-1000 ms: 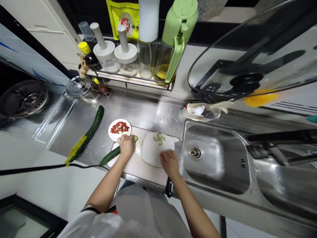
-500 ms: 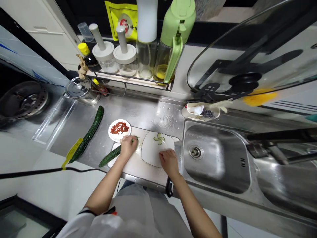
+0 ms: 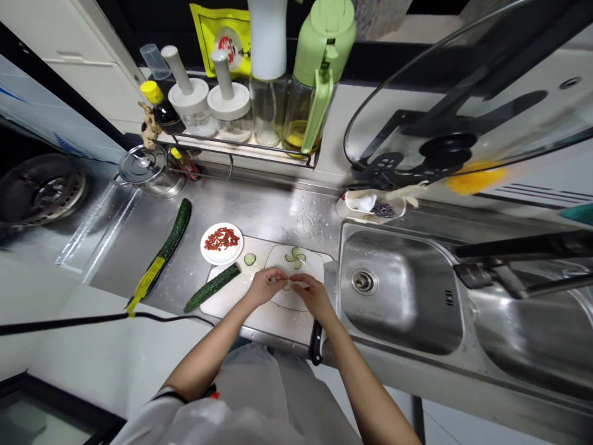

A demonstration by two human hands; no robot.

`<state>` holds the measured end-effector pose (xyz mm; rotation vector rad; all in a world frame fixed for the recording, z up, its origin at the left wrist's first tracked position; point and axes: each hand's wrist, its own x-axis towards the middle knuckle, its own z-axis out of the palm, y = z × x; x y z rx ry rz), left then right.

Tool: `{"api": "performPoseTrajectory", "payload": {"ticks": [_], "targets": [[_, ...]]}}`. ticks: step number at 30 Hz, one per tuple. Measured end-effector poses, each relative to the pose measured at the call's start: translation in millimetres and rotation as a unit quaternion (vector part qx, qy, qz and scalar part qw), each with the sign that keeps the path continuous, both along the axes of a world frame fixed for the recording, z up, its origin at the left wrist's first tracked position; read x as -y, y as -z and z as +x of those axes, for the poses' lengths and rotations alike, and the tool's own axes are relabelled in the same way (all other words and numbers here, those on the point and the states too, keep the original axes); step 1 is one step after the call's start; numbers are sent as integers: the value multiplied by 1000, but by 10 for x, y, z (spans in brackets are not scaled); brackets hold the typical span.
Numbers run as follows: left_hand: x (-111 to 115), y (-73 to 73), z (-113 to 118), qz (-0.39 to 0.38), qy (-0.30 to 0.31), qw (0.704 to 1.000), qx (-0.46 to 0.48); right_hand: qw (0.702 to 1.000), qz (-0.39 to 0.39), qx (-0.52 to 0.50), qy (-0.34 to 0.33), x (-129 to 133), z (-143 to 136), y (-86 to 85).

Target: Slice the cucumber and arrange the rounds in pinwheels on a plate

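Nearest the wearer, a black knife handle juts past the counter edge, beside the cutting board. Above the near part of a squarish white plate, the left hand and right hand meet fingertip to fingertip, the fingers of each drawn into a close pinch on a small pale green sliver, apparently cucumber; which way its long axis runs is too small to tell. Just beyond it, curved cucumber slices are already fanned into a pinwheel on the plate, so that figure looks finished, while the held sliver is not yet set down. A loose round slice lies on the board, apparently unused. Left of it, the cut cucumber piece lies slantwise, blunt end pointing right and away from the wearer. Farther left, an uncut cucumber slants likewise, far end toward the lidded steel pot.
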<state>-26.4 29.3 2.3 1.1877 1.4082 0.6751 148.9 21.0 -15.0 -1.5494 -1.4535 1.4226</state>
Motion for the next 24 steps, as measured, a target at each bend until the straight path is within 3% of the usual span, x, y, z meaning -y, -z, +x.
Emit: {"api": "performPoseTrajectory", "payload": {"ticks": [7,11,14,18,24], "targets": [[-6,90,139,-158,-25,971,175,1000,-21,-16,-8,18,132,-160],[-10,168,234,-314,-37,924,214,999,-20,-6,-34,13,201,-304],[-23,182,289,-383,-22,887,258,997,-34,-5,-71,-1,249,-403],[-33,163,325,-384,-26,867,317,995,-55,-16,-82,-27,336,-446],[-51,184,340,-342,-68,889,297,995,-56,-3,-81,-72,516,-301]]}}
